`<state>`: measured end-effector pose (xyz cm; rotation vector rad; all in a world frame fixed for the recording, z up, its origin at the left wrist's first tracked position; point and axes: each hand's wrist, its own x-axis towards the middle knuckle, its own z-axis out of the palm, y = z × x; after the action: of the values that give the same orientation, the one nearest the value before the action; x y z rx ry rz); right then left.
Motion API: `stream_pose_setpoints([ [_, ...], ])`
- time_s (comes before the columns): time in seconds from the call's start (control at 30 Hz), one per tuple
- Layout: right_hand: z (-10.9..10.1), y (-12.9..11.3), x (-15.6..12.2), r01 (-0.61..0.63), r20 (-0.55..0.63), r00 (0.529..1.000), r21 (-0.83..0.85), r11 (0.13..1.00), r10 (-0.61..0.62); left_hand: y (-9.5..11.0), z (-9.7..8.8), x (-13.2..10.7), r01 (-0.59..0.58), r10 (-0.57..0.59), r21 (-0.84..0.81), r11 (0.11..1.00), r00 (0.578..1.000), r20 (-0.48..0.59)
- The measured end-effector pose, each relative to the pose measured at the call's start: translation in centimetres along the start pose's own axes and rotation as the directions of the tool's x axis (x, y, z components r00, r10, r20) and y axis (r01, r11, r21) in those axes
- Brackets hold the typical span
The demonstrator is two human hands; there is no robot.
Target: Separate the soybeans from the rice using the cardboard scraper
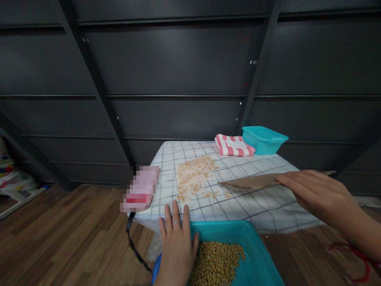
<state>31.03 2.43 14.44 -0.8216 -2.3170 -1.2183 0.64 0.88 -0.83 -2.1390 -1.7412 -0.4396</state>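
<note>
At the left, a pink thing (141, 188), blurred, lies slantwise at the edge of the worktop (282, 204), its long axis running from near left to far right. The left hand (177, 238), fingers straight and slightly parted and tips pointing far, lies over the left rim of the near tray (258, 258); how firmly it presses I cannot tell. Beyond its fingertips, pale beans (195, 174) spread over the checked cloth in a patch stretching from near left to far right. Darker beans (220, 258) fill the left part of the tray. At the far right sits a striped towel (233, 145), just left of a tub (263, 141). Nearer, the cardboard (253, 181) shows almost edge-on above the worktop, long axis left to right, its narrow end pointing left toward the pale beans. The right hand (315, 190) grips it from the right.
</note>
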Motion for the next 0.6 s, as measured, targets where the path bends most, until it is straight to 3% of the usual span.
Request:
stream_pose_setpoints([
  [0.2,-0.2,-0.6,0.2,0.034,0.086,0.996,-0.093,0.995,-0.025,0.0,0.0,0.0,-0.026,0.026,0.003,1.000,0.999,-0.028],
  [0.47,-1.6,-2.5,0.7,-0.026,0.143,0.990,0.091,0.996,0.013,0.1,0.0,0.1,-0.011,0.011,0.005,1.000,1.000,-0.009],
  [0.6,-1.6,-2.3,1.1,-0.057,0.172,0.983,-0.037,0.998,0.062,0.4,-0.4,0.3,0.002,-0.002,0.018,1.000,1.000,-0.014],
])
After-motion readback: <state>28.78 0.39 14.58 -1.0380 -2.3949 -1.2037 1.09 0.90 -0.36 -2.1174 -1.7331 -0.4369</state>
